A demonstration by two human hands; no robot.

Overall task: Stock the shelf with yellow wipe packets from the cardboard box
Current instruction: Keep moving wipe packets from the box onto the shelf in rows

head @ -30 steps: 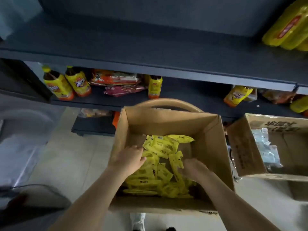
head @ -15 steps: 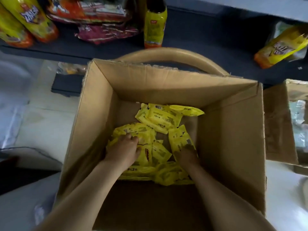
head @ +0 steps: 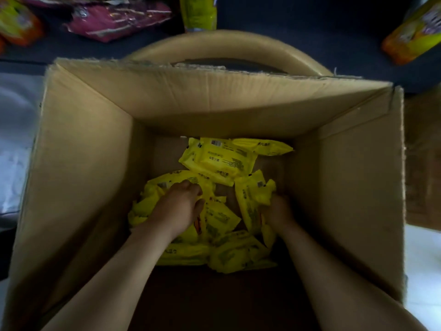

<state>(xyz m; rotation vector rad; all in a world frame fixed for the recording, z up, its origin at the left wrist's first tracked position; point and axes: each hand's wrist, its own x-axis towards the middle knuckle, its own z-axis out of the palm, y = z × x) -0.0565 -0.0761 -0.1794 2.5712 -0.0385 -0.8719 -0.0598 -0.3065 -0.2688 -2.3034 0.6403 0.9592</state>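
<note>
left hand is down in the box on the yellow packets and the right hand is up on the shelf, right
Not quite. The head view shows the right hand is also down inside the cardboard box, gripping yellow wipe packets near the box's right wall. The left hand is on the packets, as you said.

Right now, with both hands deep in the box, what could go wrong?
1. The left hand and right hand each clutch loose yellow wipe packets from a messy pile; some may slip and fall on the way up.
2. The cardboard box walls are tall, so full hands could knock packets against the rim.
</note>
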